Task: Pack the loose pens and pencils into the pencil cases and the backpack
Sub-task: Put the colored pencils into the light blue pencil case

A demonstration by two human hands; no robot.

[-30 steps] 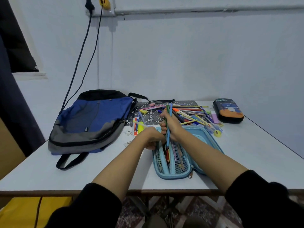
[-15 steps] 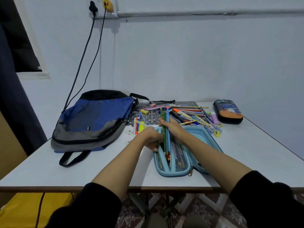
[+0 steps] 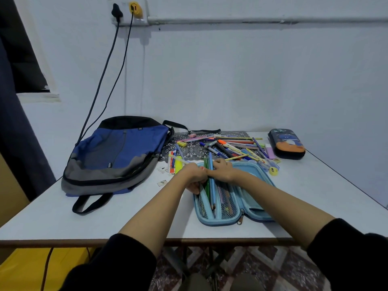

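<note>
Progress: early. The right hand (image 3: pixel 222 170) grip is closed on a pencil bundle (image 3: pixel 211 190) lying in the open blue pencil case (image 3: pixel 218 222). The left hand (image 3: pixel 194 175) grip holds the case rim. Remaining: loose pens (image 3: pixel 235 147) piled on the bench (image 3: pixel 126 217), closed dark pencil case (image 3: pixel 286 143), flat backpack (image 3: pixel 117 154).

Bare table (image 3: pixel 315 196) lies open to my right; backpack (image 3: pixel 117 152) blocks left, pen pile (image 3: pixel 231 145) crowds beyond case (image 3: pixel 220 221).
</note>
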